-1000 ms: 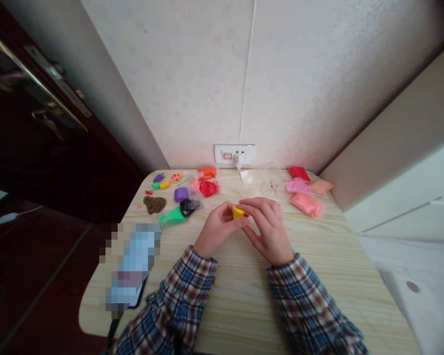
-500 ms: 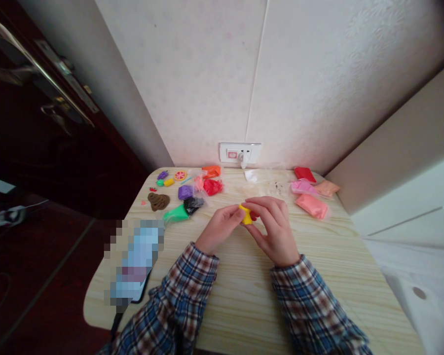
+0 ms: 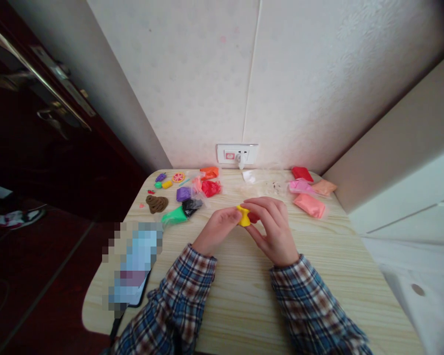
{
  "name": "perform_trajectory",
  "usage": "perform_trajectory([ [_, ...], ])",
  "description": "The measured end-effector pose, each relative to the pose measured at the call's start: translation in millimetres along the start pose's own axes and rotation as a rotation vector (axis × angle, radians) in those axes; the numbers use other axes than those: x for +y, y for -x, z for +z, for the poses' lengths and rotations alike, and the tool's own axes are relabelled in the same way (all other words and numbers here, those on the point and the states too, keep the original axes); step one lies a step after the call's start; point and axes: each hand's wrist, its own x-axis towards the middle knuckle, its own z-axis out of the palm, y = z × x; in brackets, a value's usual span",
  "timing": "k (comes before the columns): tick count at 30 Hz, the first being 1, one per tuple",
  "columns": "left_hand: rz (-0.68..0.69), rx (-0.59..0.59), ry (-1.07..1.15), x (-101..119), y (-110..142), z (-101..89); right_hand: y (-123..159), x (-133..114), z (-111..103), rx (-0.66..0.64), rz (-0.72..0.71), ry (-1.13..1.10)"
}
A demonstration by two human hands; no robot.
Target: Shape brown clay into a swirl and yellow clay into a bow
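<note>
Between my two hands, above the middle of the table, is a small lump of yellow modelling clay [image 3: 243,217]. My left hand [image 3: 219,227] pinches its left side with thumb and fingertips. From the right, the fingers of my right hand [image 3: 272,227] curl over and under the clay and press on it. A bit of red [image 3: 253,217] shows just right of the yellow, partly covered by my right fingers; I cannot tell what it is. To the left lie bags of green clay [image 3: 175,216] and black clay [image 3: 191,206].
Farther left are a coiled brown clay piece [image 3: 157,203] and small fruit shapes, such as a round slice [image 3: 178,177]. A blurred phone [image 3: 138,256] lies at the table's left edge. Several pink and red packets [image 3: 309,205] sit at the back right, below a wall socket [image 3: 237,154].
The yellow clay now looks pinched in at its middle, and more red shows beside it. My hands keep nearly the same place; the whole view has shifted slightly.
</note>
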Motion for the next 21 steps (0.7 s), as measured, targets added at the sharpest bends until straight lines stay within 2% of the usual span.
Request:
perform_trajectory([
  [6,-0.058,0.115,0.082,0.4,-0.2,0.7,-1.2,-2.4,1.4,-0.014,-0.024,0.009],
  [16,-0.020,0.014,0.055,1.8,0.1,-3.8,-0.6,-0.9,0.3,-0.001,-0.013,0.012],
  [21,-0.042,0.142,-0.026,5.9,-1.0,0.0,-0.8,-1.8,2.3,-0.043,-0.039,0.033],
])
